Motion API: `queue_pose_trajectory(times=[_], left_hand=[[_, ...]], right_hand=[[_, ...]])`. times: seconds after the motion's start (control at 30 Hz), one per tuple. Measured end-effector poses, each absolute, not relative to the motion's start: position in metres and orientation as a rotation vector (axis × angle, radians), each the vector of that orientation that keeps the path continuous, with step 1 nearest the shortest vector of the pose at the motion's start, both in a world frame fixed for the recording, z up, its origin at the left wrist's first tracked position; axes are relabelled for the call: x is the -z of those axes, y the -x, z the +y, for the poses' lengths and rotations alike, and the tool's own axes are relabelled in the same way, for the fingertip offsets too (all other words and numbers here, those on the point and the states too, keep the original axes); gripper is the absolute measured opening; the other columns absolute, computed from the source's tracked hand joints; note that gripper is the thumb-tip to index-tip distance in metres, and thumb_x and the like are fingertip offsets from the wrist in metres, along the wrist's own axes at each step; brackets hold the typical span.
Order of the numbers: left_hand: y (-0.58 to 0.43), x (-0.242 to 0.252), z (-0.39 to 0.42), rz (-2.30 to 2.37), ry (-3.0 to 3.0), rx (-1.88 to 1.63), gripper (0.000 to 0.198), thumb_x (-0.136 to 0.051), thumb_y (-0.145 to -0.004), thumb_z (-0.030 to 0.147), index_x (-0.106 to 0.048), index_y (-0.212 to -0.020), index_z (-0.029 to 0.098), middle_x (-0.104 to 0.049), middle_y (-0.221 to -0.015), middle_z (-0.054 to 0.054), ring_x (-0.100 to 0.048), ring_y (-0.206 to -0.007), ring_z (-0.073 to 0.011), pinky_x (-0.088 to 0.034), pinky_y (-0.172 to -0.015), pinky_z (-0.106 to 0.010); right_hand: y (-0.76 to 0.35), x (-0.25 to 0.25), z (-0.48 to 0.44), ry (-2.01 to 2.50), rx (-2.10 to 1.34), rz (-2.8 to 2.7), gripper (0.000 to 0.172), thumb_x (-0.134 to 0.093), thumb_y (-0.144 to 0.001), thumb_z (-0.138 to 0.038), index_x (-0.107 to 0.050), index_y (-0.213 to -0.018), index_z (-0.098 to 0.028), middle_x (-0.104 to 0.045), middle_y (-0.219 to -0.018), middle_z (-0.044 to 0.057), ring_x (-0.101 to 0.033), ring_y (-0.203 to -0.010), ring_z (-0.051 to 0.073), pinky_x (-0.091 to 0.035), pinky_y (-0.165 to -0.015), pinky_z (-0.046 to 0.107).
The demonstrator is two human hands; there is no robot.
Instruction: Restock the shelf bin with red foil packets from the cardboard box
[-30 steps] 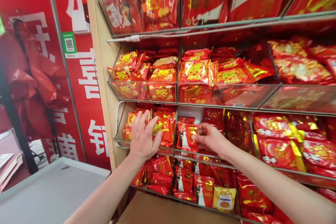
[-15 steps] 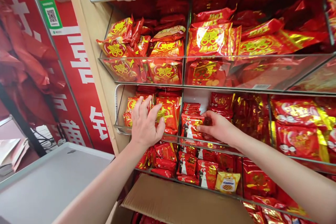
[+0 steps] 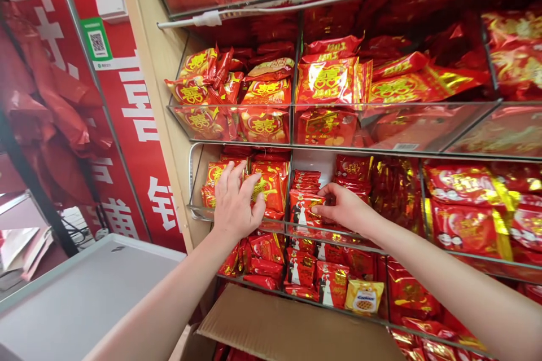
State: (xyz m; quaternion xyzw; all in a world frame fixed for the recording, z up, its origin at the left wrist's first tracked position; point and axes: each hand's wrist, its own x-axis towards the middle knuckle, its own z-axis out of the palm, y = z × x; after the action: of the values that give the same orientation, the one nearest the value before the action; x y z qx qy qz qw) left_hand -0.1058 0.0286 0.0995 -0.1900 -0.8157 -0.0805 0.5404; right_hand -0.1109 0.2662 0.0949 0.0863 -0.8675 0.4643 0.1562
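Left hand [image 3: 237, 207] lies open, fingers spread flat on the red-gold packets [image 3: 271, 189] in the leftmost bin [image 3: 197, 180], right hand [image 3: 346, 210] pinches a bride-and-groom packet [image 3: 301, 210] in the next bin; best kept upright, eased behind the clear front lip [image 3: 279, 229], neighbours uncrushed.

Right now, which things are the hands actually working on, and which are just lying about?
In hand: left hand on the red-gold packets; right hand at the bride-and-groom packets.
Lying about: cardboard box, yellow cookie packet, grey lid, QR sticker.

Shelf [image 3: 359, 149] w/ red snack pkts [image 3: 326, 82]
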Motion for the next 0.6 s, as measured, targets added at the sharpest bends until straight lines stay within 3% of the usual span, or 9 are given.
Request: queue_pose_trajectory(times=[0.27,0.47,0.57,0.6], left_hand=[[0.114,-0.105,0.026,-1.930,0.512,0.217,0.041,-0.050,-0.075,0.026,-0.045,-0.116,0.019,-0.040,-0.129,-0.013,-0.025,-0.126,-0.0295,-0.025,-0.100,-0.049],[0.071,-0.077,0.023,-1.825,0.705,0.370,0.045,-0.052,-0.076,0.016,-0.040,-0.119,0.023,-0.033,-0.135,-0.014,-0.022,-0.129,-0.0299,-0.024,-0.100,-0.054],[0.030,-0.029,0.017,-2.177,0.875,0.781,0.033,-0.053,-0.077,0.021,-0.049,-0.106,0.036,-0.044,-0.129,-0.001,-0.034,-0.123,-0.0257,-0.033,-0.096,-0.051],[0.021,-0.013,0.015,-2.274,0.879,0.827,0.027,-0.054,-0.078,0.026,-0.052,-0.103,0.035,-0.052,-0.121,-0.003,-0.044,-0.115,-0.0255,-0.042,-0.088,-0.049]], right_hand=[[0.111,-0.100,0.267,-0.239,-1.137,-2.434,0.039,-0.066,-0.058,-0.051,-0.056,-0.080,-0.020,-0.058,-0.074,0.003,-0.052,-0.063,0.018,-0.040,-0.057,0.031],[0.060,-0.106,0.266,-0.288,-1.075,-2.154,0.022,-0.049,-0.078,-0.041,-0.054,-0.083,-0.020,-0.053,-0.090,0.007,-0.052,-0.078,0.019,-0.041,-0.075,0.036],[-0.009,-0.065,0.260,-0.657,-1.153,-2.251,0.014,-0.045,-0.084,-0.035,-0.056,-0.087,-0.027,-0.056,-0.096,0.007,-0.051,-0.089,0.021,-0.043,-0.075,0.037],[-0.033,-0.046,0.256,-0.735,-1.165,-2.325,0.014,-0.046,-0.084,-0.036,-0.057,-0.090,-0.029,-0.057,-0.099,0.006,-0.052,-0.089,0.020,-0.045,-0.073,0.036]])
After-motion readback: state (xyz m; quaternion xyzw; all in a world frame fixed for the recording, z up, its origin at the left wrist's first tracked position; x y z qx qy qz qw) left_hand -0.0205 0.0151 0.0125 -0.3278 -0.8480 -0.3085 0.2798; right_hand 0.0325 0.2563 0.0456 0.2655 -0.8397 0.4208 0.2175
